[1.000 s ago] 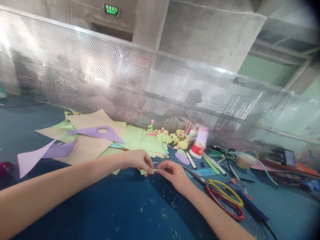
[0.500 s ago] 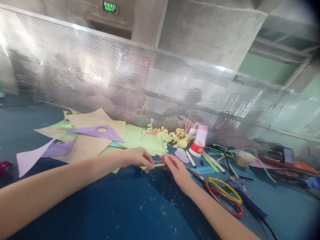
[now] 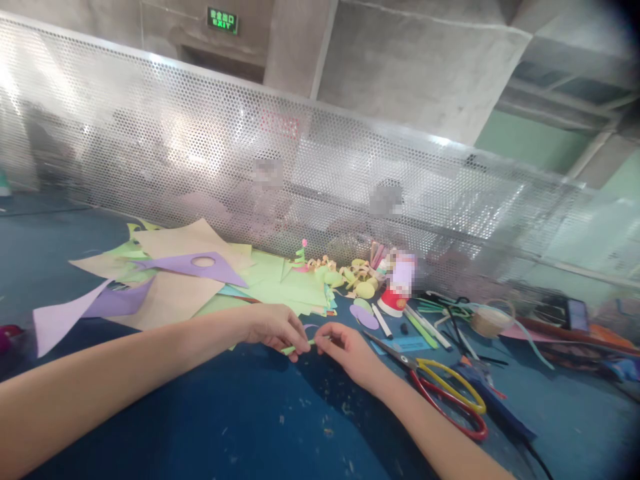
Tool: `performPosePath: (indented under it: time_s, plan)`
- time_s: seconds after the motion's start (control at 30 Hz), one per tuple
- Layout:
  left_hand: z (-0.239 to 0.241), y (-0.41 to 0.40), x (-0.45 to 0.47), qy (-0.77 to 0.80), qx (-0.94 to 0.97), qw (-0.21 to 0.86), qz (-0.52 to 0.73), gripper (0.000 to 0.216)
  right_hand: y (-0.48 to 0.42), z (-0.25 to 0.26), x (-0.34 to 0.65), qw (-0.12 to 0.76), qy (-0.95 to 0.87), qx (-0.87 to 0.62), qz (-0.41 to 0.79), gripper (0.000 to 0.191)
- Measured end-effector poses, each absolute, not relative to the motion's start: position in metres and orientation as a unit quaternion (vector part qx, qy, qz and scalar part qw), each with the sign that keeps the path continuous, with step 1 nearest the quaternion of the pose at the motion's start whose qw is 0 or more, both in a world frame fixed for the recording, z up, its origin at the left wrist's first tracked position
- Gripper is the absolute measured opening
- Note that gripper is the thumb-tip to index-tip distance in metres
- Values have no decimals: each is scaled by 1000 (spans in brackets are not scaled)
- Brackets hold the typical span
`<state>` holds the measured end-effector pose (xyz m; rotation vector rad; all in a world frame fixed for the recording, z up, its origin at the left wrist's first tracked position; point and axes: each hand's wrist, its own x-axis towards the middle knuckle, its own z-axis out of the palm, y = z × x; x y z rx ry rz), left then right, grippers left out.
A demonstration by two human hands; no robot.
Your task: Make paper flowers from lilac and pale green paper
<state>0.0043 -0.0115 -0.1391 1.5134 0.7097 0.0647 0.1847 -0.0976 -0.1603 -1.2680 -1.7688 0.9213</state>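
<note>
A narrow light-green paper strip [image 3: 289, 350] spans the small gap between my two hands, above the blue table. My left hand [image 3: 278, 328] pinches it with thumb and fingers, and a short end sticks out below them. On the other end, the fingertips of my right hand [image 3: 345, 348] are closed, the remaining fingers curled. Just behind the hands lies a stack of light-green paper [image 3: 295, 287]. Scissors [image 3: 435, 380] with one yellow and one red handle rest open beside my right forearm.
Beige sheets [image 3: 170, 300] and purple paper with a round hole [image 3: 225, 268] lie at left. Yellow-green paper ovals [image 3: 367, 288], a red-and-white cup [image 3: 393, 301], markers [image 3: 383, 321] and a tape roll [image 3: 493, 320] stand or lie to the right. Behind the table runs a perforated metal screen [image 3: 320, 167].
My right hand has shifted slightly left and down, its fingers now more curled at the strip's end. The gap between my hands is narrower. My left hand keeps its pinch.
</note>
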Motion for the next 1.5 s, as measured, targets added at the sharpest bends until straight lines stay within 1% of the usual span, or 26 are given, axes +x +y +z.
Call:
performPosePath:
  time_s: [0.13, 0.3, 0.53, 0.63, 0.77, 0.83, 1.03, 1.17, 1.3, 1.5]
  plan:
    - [-143, -9, 4, 318, 667, 673, 22, 27, -99, -158, 184, 375, -702, -491, 354, 24]
    - [-145, -6, 3, 308, 683, 662, 34, 28, -99, -156, 184, 372, -717, -496, 318, 22]
    - [-142, -7, 1, 310, 690, 653, 44, 28, -97, -160, 184, 387, -719, -497, 294, 21]
    - [-140, -12, 2, 300, 720, 623, 62, 29, -98, -159, 182, 376, -711, -511, 305, 25]
    - [-137, -17, 3, 285, 774, 560, 80, 28, -99, -156, 180, 330, -738, -520, 276, 35]
    - [-137, -18, 3, 283, 783, 549, 77, 28, -99, -156, 180, 318, -745, -518, 273, 34]
    - [-139, -15, 4, 302, 739, 601, 36, 28, -99, -159, 182, 323, -726, -515, 322, 27]
    - [-142, -14, 4, 301, 722, 622, 33, 26, -99, -158, 182, 322, -726, -512, 327, 24]
    - [-143, -14, 4, 303, 723, 620, 38, 27, -99, -158, 183, 320, -738, -512, 302, 22]
    - [-141, -16, 4, 301, 750, 585, 61, 26, -99, -161, 184, 327, -754, -522, 228, 19]
